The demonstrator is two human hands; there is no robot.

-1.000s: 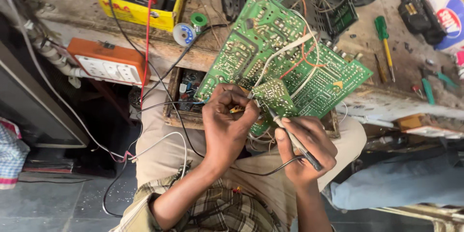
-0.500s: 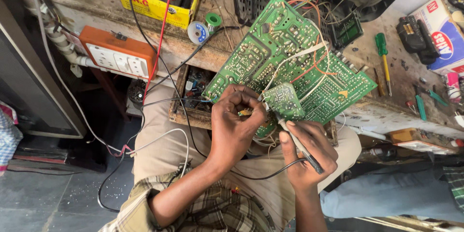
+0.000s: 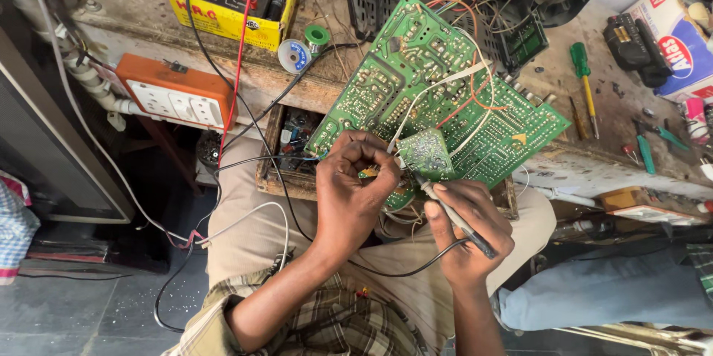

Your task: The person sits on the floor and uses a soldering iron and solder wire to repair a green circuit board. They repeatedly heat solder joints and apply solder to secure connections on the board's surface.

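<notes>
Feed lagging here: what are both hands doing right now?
Left hand: closed, pinching something small at the green circuit board; cannot tell what.
Right hand: closed on the soldering iron.

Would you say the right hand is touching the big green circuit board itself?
Apart. The head view shows the right hand gripping a thin black soldering iron below the big green circuit board's edge; only the tool reaches up.

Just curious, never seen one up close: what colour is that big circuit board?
Green, crossed by white and red wires: the circuit board, head view.
</notes>
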